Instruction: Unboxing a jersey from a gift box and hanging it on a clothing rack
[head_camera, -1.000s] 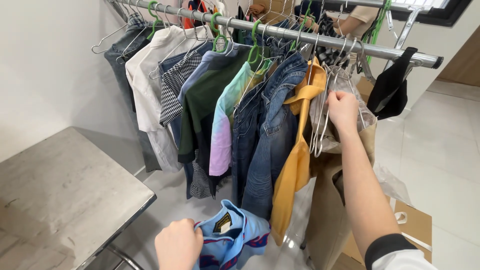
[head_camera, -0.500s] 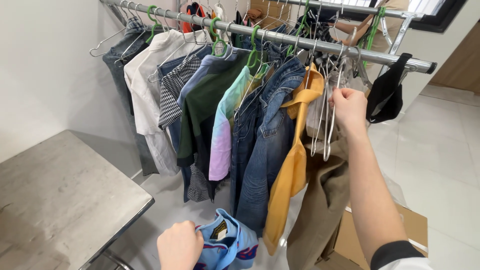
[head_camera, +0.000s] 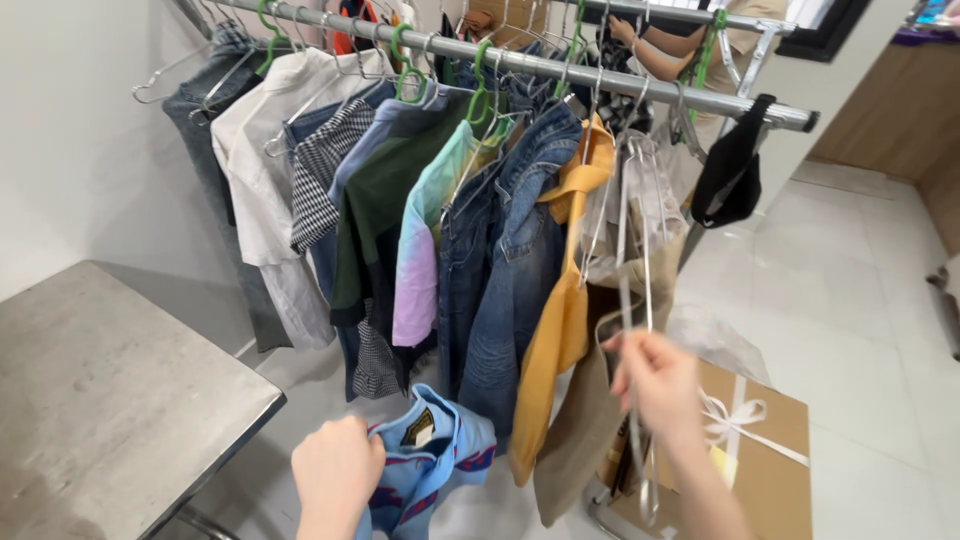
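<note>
Left hand (head_camera: 337, 470) grips the soft, light blue shirt (head_camera: 432, 460) by its collar; right hand (head_camera: 655, 385) pinches a stiff wire hanger (head_camera: 630, 300).

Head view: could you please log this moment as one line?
left hand: grips light-blue shirt | right hand: holds wire hangers | clothes rail: full

Your left hand (head_camera: 337, 478) is bare: no glove, no ring, no watch, and no sleeve reaches the wrist. Your right hand (head_camera: 657, 380) is bare too, and the forearm below it shows uncovered down to the bottom edge of the view, without any band.
</note>
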